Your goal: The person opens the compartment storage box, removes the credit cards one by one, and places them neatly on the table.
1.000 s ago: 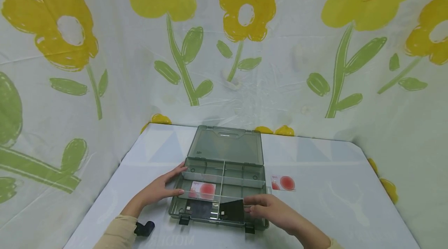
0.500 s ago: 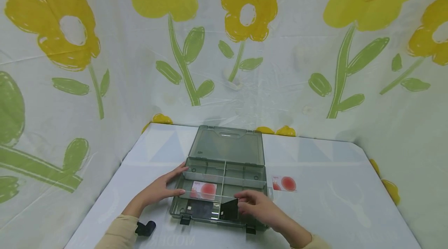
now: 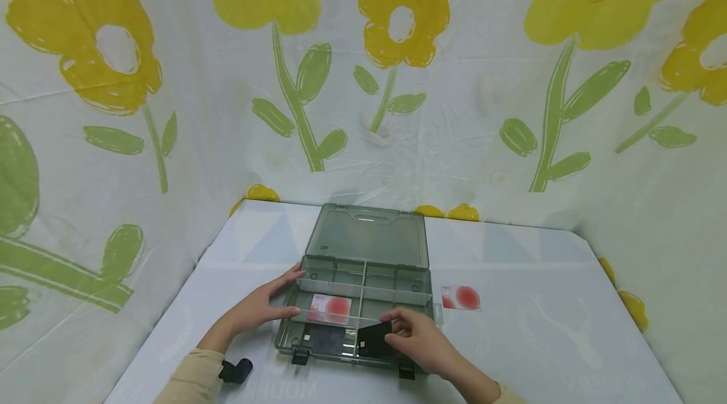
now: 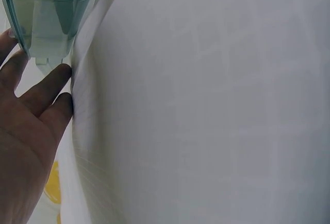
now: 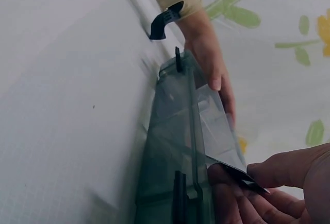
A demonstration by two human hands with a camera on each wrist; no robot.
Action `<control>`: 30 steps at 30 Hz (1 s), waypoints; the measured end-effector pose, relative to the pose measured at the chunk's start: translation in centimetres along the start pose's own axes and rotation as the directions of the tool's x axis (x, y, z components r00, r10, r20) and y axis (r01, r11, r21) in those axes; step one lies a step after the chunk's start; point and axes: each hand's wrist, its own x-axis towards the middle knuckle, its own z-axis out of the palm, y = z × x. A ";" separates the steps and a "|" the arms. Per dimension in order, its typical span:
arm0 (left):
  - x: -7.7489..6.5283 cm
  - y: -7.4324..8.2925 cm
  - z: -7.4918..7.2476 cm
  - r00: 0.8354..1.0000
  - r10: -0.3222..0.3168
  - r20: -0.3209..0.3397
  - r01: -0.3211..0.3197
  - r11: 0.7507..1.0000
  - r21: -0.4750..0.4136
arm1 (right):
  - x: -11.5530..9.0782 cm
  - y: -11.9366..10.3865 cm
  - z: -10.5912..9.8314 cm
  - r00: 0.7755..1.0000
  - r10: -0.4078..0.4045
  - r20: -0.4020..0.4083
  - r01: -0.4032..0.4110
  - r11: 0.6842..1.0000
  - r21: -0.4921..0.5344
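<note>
A translucent grey-green plastic organizer box (image 3: 361,294) lies with its lid (image 3: 368,237) tipped back. My right hand (image 3: 423,338) pinches a black card (image 3: 373,339) between thumb and fingers, tilted in the front right compartment; the right wrist view shows this card (image 5: 237,173) edge-on under the thumb. My left hand (image 3: 262,303) rests along the box's left side, fingers spread and thumb over the rim. Another black card (image 3: 324,339) lies in the front left compartment. A white card with a red circle (image 3: 330,308) lies in the middle left one.
A similar red-circle card (image 3: 461,297) lies on the white table (image 3: 511,328), right of the box. Two black latches (image 3: 300,358) hang at the box's front edge. A black curved object (image 3: 236,370) sits by my left sleeve. A flower-print curtain (image 3: 454,107) stands behind.
My right hand has shifted left with the black card, which changed its tilt; the thumb now shows in front of the card. The left hand and the box stay in place.
</note>
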 end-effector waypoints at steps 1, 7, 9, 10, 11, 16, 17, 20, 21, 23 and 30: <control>0.0 0.0 0.0 1.000 -0.002 0.001 0.002 1.000 -0.002 | 0.0 0.0 -0.1 1.000 0.003 -0.003 -0.003 1.000 0.023; -0.1 0.0 0.0 1.000 -0.010 0.004 0.010 1.000 -0.006 | -0.4 0.3 -1.0 0.999 0.048 -0.012 -0.047 0.992 0.118; -0.1 -0.1 0.0 1.000 -0.019 0.006 0.019 1.000 -0.006 | -0.6 0.4 -1.4 0.998 0.060 -0.024 -0.057 0.992 0.115; -0.1 -0.1 -0.1 1.000 -0.025 0.008 0.026 1.000 -0.006 | -0.8 0.4 -1.7 0.997 0.065 -0.031 -0.061 0.992 0.114; -0.1 -0.1 -0.1 1.000 -0.029 0.008 0.029 1.000 -0.005 | -1.0 0.3 -1.9 0.997 0.068 -0.038 -0.064 0.991 0.115; 0.0 -0.1 -0.1 0.999 -0.038 0.007 0.038 0.999 -0.007 | -1.9 0.4 -3.7 0.995 0.063 -0.071 -0.056 0.994 0.098; 0.0 -0.1 -0.1 0.999 -0.035 0.006 0.035 0.999 -0.008 | -2.1 0.5 -4.1 0.995 0.063 -0.081 -0.056 0.995 0.088; 0.0 -0.2 -0.1 0.999 -0.032 0.004 0.032 0.999 -0.016 | -2.3 1.0 -5.3 0.992 0.067 -0.108 -0.063 0.997 0.045; 0.0 -0.2 -0.1 1.000 -0.028 0.005 0.028 0.999 -0.015 | -2.4 1.3 -5.8 0.990 0.075 -0.118 -0.071 0.997 0.036; 0.0 -0.2 -0.1 1.000 -0.023 0.003 0.023 1.000 -0.017 | -2.6 1.7 -6.6 0.985 0.089 -0.147 -0.088 0.996 0.014; 0.0 -0.2 -0.1 1.000 -0.018 0.003 0.018 1.000 -0.014 | -3.5 2.8 -9.6 0.960 0.140 -0.244 -0.144 0.990 0.002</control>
